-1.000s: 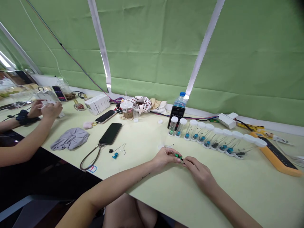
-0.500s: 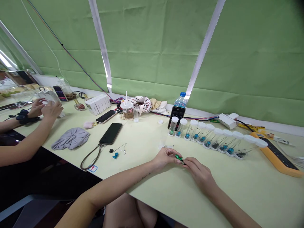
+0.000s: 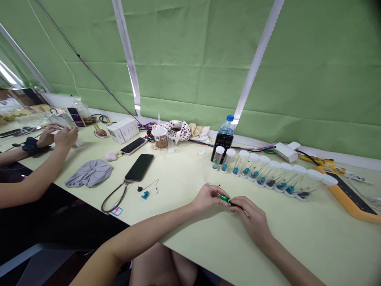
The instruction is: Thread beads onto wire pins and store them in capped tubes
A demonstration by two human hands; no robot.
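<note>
My left hand point(image 3: 208, 198) pinches a small shiny green part point(image 3: 224, 198) with a thin metal wire running back over the fingers. My right hand point(image 3: 249, 214) closes its fingertips on a small black piece point(image 3: 231, 203) at the green part's near right end. Whether the two pieces are joined is hidden by the fingers. Beyond both hands stands a row of clear tubes with white caps point(image 3: 254, 157), holding blue, green or dark parts with bent wires. Left of my hands lie a blue part point(image 3: 145, 195), a black knob-like piece point(image 3: 139, 189) and a bent wire point(image 3: 155, 186).
A phone showing a timer point(image 3: 222, 143) leans on a water bottle point(image 3: 228, 126). An orange power strip point(image 3: 353, 194) lies right. Leftward are a strapped phone point(image 3: 139, 167), a grey cloth band point(image 3: 89, 173), a drink cup point(image 3: 160, 137) and white boxes point(image 3: 123, 130). Another person's hands point(image 3: 64, 137) work far left.
The green part has turned slightly in my fingers, and its wire now shows above my left hand. My right hand has shifted a little. The other person's hands have moved slightly.
</note>
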